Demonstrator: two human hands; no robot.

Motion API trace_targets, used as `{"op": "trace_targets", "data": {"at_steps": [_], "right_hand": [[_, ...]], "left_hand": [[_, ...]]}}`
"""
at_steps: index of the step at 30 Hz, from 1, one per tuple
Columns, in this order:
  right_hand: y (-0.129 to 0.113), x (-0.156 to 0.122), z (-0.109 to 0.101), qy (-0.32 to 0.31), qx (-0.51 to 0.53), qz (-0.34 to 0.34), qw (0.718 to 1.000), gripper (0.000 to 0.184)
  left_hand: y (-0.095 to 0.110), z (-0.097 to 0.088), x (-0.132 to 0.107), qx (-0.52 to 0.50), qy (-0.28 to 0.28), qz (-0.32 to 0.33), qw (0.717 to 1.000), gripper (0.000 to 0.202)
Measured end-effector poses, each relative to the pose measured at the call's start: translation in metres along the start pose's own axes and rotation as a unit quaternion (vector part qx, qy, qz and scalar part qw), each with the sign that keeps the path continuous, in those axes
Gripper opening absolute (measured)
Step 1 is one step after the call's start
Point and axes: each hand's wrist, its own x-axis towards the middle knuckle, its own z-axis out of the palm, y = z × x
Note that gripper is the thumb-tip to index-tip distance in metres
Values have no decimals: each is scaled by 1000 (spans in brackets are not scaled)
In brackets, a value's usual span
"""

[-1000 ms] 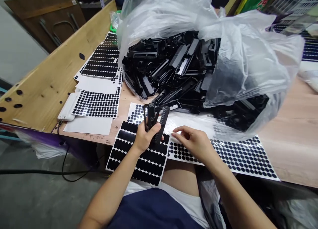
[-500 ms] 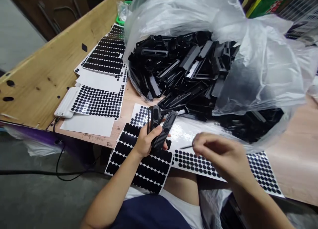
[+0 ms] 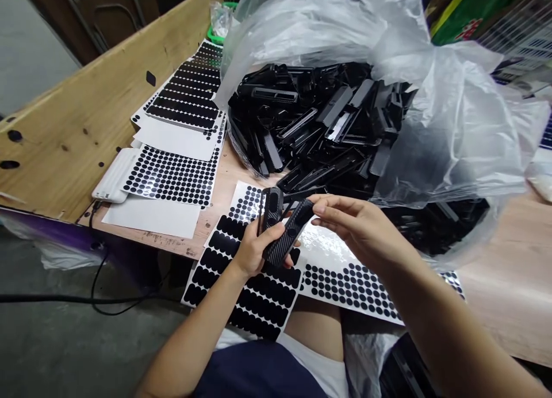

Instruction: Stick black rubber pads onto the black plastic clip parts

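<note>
My left hand (image 3: 254,249) is closed around two black plastic pieces with a carbon-fibre pattern. One piece (image 3: 271,205) stands nearly upright, and the other piece (image 3: 287,240) slants up to the right beside it. At the upper end of the slanted piece, my right hand (image 3: 345,217) has thumb and forefinger pinched together, touching the piece. A dark oval sticker (image 3: 303,214) lies by those fingertips; its edge under them is hidden. Below both hands are a sheet of large black stickers (image 3: 263,297) and a sheet of round black dots (image 3: 349,286).
A big clear plastic bag (image 3: 448,127) full of similar black pieces (image 3: 302,122) lies open beyond my hands. More sticker sheets (image 3: 172,171) are stacked at the left, next to a white device (image 3: 114,176) with a cable. A wooden board (image 3: 86,104) edges the table's left side.
My right hand has moved left and up, bringing the thin dark sticker from above the dot sheet to the end of the slanted piece. My left hand keeps its hold, nearly still.
</note>
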Motion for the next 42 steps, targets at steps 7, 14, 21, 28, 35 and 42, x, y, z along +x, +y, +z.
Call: {"op": "trace_targets", "data": {"at_steps": [7, 14, 21, 28, 35, 42], "right_hand": [[1, 3, 3, 1, 1, -3, 1000, 39], [3, 1, 3, 8, -23, -29, 999, 34], [3, -1, 4, 32, -82, -71, 994, 37], [-4, -3, 6, 41, -150, -109, 982, 42], [-1, -5, 6, 53, -221, -161, 960, 26], [3, -13, 10, 111, -360, -303, 875, 15]], "left_hand": [[-2, -2, 1, -7, -6, 1, 1000, 62], [-3, -4, 0, -6, -16, 0, 1000, 58], [-2, -3, 1, -5, -13, 1, 1000, 63], [-1, -3, 0, -3, -14, 5, 1000, 61], [-2, -2, -1, -4, -7, 3, 1000, 63], [-2, -2, 0, 0, 0, 3, 1000, 61]]}}
